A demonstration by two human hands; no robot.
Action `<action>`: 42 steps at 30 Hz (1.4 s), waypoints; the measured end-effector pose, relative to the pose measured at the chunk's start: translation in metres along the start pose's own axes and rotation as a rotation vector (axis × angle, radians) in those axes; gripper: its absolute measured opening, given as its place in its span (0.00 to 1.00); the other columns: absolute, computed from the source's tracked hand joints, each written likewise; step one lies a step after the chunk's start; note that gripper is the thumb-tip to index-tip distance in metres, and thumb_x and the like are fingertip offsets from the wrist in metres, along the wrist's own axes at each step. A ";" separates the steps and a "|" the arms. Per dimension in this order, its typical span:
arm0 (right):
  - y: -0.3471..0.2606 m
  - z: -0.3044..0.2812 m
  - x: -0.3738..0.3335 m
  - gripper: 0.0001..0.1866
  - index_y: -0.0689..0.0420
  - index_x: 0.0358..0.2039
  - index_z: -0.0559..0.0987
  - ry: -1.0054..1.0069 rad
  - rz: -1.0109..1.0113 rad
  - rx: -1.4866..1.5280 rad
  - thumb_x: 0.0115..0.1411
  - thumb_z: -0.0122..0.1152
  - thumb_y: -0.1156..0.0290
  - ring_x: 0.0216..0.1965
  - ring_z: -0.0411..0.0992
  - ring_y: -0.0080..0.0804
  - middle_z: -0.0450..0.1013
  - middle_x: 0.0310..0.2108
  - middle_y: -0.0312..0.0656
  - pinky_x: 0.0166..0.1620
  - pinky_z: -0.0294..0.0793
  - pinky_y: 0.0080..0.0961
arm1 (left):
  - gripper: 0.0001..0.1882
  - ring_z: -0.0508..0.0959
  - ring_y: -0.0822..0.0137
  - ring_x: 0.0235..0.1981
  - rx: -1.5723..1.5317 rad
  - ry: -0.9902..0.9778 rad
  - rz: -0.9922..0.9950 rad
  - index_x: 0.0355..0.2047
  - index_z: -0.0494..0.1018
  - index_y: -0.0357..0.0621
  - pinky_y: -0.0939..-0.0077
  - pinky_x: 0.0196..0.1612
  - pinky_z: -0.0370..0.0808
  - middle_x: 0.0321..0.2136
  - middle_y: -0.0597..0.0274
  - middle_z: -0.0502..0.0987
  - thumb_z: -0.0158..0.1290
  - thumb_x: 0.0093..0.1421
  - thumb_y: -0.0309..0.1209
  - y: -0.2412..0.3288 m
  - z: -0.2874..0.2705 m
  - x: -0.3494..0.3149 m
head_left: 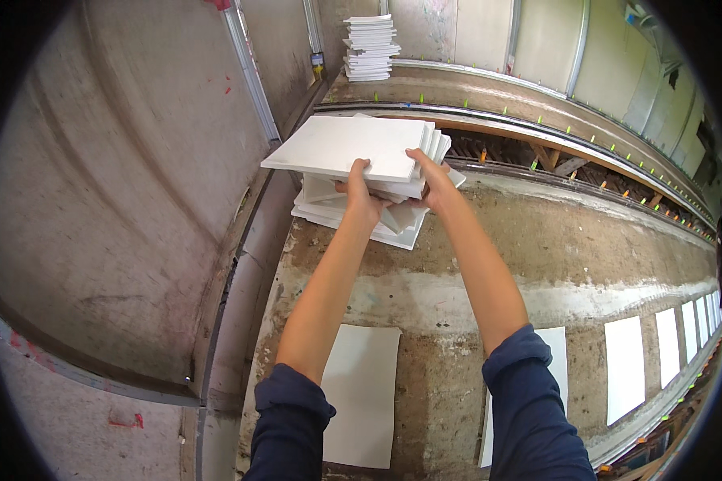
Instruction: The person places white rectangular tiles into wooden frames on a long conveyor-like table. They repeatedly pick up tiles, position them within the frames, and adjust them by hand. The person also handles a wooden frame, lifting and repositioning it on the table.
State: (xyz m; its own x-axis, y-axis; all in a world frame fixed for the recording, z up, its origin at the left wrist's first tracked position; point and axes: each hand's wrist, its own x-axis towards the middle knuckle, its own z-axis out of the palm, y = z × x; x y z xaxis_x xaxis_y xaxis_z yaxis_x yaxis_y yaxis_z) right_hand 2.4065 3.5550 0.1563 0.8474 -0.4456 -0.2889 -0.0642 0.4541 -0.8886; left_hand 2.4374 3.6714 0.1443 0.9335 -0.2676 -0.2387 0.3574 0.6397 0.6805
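Observation:
Both of my arms reach forward over a stained work surface to a thick stack of white rectangular sheets (353, 144), which look stiff like boards. My left hand (363, 194) grips the near edge, its thumb on top and fingers underneath. Around the right part of the stack, my right hand (435, 183) is closed, with its thumb at the top sheet's right edge. More white sheets (405, 239) lie unevenly beneath my hands, some turned at angles. Whether the upper stack still touches these lower sheets is hidden.
Single white sheets (361, 401) lie spaced in a row along the near side of the stained table (537, 232). Another tall stack (371, 48) stands at the far left. Rails with small coloured pegs (535, 163) run behind. A grey panel wall (128, 176) bounds the left.

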 end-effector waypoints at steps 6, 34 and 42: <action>0.010 -0.005 -0.018 0.64 0.54 0.63 0.28 -0.006 -0.139 0.053 0.41 0.69 0.60 0.60 0.50 0.52 0.46 0.60 0.55 0.55 0.55 0.58 | 0.46 0.61 0.46 0.54 0.097 -0.090 0.057 0.56 0.32 0.54 0.40 0.50 0.62 0.54 0.42 0.50 0.52 0.47 0.41 -0.004 -0.017 -0.003; -0.013 -0.101 -0.399 0.53 0.54 0.63 0.43 0.060 -0.322 -0.112 0.46 0.61 0.45 0.56 0.60 0.48 0.54 0.56 0.55 0.52 0.67 0.45 | 0.40 0.62 0.62 0.58 0.082 -0.584 0.114 0.61 0.53 0.42 0.64 0.58 0.59 0.56 0.58 0.63 0.40 0.58 0.59 0.039 -0.055 -0.343; 0.013 -0.195 -0.482 0.55 0.53 0.65 0.38 0.288 -0.458 -0.144 0.46 0.61 0.48 0.59 0.54 0.53 0.48 0.59 0.58 0.54 0.63 0.45 | 0.29 0.63 0.63 0.55 0.027 -0.567 -0.069 0.54 0.59 0.41 0.64 0.57 0.59 0.53 0.60 0.65 0.44 0.57 0.46 -0.059 -0.048 -0.396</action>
State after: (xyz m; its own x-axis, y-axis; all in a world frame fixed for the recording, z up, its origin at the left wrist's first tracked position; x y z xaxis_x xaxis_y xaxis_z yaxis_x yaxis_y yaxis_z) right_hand 1.8943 3.6254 0.2145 0.6285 -0.7746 0.0702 0.1877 0.0634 -0.9802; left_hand 2.0477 3.7744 0.1656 0.7433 -0.6579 0.1207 0.4092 0.5900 0.6960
